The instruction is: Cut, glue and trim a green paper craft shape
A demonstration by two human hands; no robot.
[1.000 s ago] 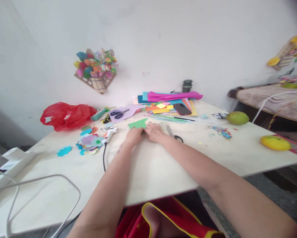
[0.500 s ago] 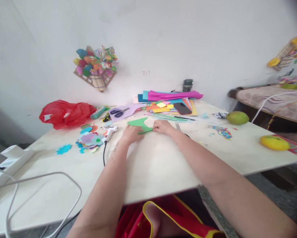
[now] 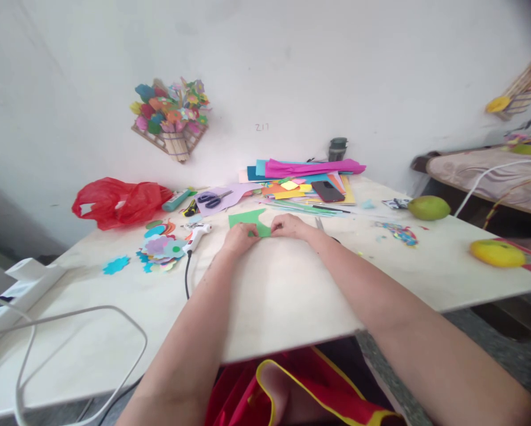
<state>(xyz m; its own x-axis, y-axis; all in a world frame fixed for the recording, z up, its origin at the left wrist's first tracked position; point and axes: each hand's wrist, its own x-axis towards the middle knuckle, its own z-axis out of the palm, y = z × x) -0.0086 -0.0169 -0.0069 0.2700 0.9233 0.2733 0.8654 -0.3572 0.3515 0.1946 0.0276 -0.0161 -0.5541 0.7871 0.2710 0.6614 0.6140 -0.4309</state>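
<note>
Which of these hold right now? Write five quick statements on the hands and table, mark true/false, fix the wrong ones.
1. The left hand and right hand are both at the green sheet. True.
2. The white glue gun lies to the right of the right hand. False: it lies to the left of the left hand.
3. The phone lies on coloured sheets. True.
4. The red plastic bag hangs on the wall. False: it lies on the table.
5. The yellow fruit is nearer the wall than the green fruit. False: the green fruit is nearer the wall.
</note>
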